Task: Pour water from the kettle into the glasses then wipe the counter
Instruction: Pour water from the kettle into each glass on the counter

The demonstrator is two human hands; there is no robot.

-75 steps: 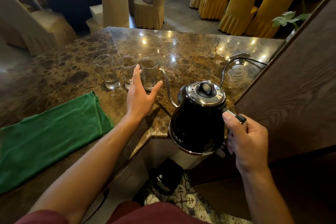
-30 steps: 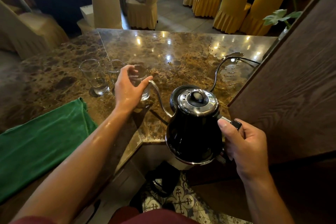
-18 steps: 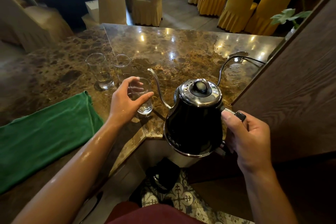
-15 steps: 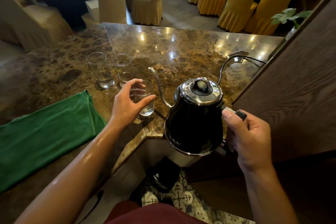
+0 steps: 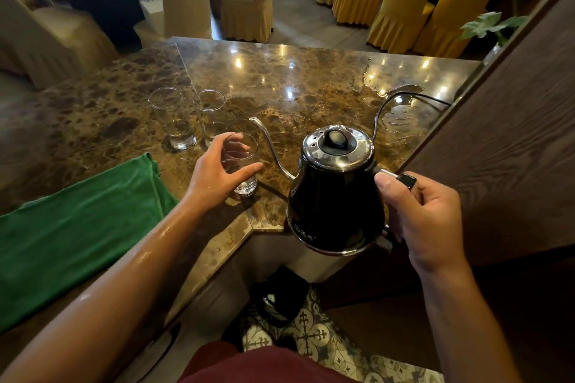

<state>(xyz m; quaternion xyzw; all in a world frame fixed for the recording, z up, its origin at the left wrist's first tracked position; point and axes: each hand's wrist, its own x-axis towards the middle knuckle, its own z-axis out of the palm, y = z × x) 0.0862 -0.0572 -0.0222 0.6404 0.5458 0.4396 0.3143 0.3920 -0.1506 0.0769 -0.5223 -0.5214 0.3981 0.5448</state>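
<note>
Cloth comes first on the left: a green cloth (image 5: 77,227) lies spread flat on the near part of the counter (image 5: 311,84), probably kept at hand for the wiping that ends the task. Further in, two glasses stand upright side by side toward the far left, the left glass (image 5: 170,116) and the middle glass (image 5: 211,115), each seemingly with a little water at the bottom, though the clear glass makes that hard to judge. Nearer the counter's edge stands the third glass (image 5: 242,165), apart from the pair and close to the kettle's spout (image 5: 267,143). The left hand (image 5: 217,174) grips it, fingers (image 5: 236,149) curled round the far side and thumb on the near side, apparently to steady it for pouring. The spout's tip sits above and just beyond this glass's rim, not yet tipped down, and no stream shows. The black kettle (image 5: 336,196) with its steel lid is held roughly level off the counter's near corner. The right hand (image 5: 426,214) holds its handle, fingers wrapped tight and thumb laid on top, a grip that should give control over the tilt. Behind the kettle a wet patch glistens on the far right of the counter beside a dark cord (image 5: 404,96), the likely place for wiping later.
</note>
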